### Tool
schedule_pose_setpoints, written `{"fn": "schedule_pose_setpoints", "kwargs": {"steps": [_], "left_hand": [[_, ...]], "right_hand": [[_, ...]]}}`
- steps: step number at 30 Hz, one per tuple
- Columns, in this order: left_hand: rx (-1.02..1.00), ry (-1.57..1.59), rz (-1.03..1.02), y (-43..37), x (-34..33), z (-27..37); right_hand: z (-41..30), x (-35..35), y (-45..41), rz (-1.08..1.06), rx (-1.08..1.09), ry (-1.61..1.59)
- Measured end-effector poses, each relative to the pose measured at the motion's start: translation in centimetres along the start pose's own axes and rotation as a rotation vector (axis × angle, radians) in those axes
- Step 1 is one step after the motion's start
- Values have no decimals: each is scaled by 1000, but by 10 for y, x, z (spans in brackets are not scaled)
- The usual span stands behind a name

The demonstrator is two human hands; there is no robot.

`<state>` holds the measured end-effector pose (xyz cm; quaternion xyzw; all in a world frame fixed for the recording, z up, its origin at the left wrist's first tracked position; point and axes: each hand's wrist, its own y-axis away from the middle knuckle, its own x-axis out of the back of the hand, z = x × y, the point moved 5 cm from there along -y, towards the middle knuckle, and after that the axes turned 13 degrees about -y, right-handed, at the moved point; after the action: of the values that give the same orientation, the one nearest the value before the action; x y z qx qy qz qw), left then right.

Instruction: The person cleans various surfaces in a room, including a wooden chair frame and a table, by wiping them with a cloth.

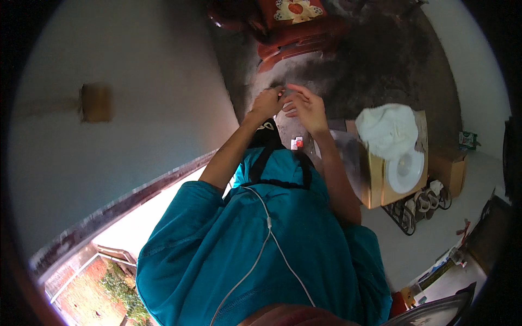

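Note:
Both bare hands are raised close together in front of the body, above the floor. My left hand (268,104) is bent with its fingers curled; whether something small is between its fingertips cannot be made out. My right hand (306,106) has its fingers spread and loosely bent, its fingertips near the left hand, and nothing shows in it. Below them are a dark shoe (267,127) with pale marks and a small red and white packet (299,142) on the floor. A white earphone cable (268,223) hangs down the teal shirt (253,252).
Right of me, a white cloth (387,128) and a white round lid or dish (404,171) lie on a yellowish box (377,185). Beyond are a cardboard box (452,171) and a shoe rack (403,220). A red wooden chair (301,36) stands ahead; a wall (134,93) rises left.

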<state>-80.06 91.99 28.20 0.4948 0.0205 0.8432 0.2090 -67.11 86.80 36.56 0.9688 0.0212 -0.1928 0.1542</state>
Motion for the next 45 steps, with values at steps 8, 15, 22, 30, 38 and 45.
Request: {"fn": "schedule_pose_setpoints", "kwargs": {"steps": [8,15,22,30,38,45], "left_hand": [[-21,99,-103,-129,14,-46],[-6,69,-135,-211,28,-83],[-47,-19,-181,-260,33,-82],[117,-23,-263,-337,36,-39],[316,-141,-236,-369,-8,-52],[542,26,-87,-364,-28,-59]], "right_hand": [[-120,-42,-82,-136,322,-82],[-244,-93,-101,-430,745,-69],[-302,-90,-124,-832,801,-386],[-316,16,-204,-918,536,-329],[-154,251,-384,34,-268,306],[-121,315,-410,123,-327,188]]}}
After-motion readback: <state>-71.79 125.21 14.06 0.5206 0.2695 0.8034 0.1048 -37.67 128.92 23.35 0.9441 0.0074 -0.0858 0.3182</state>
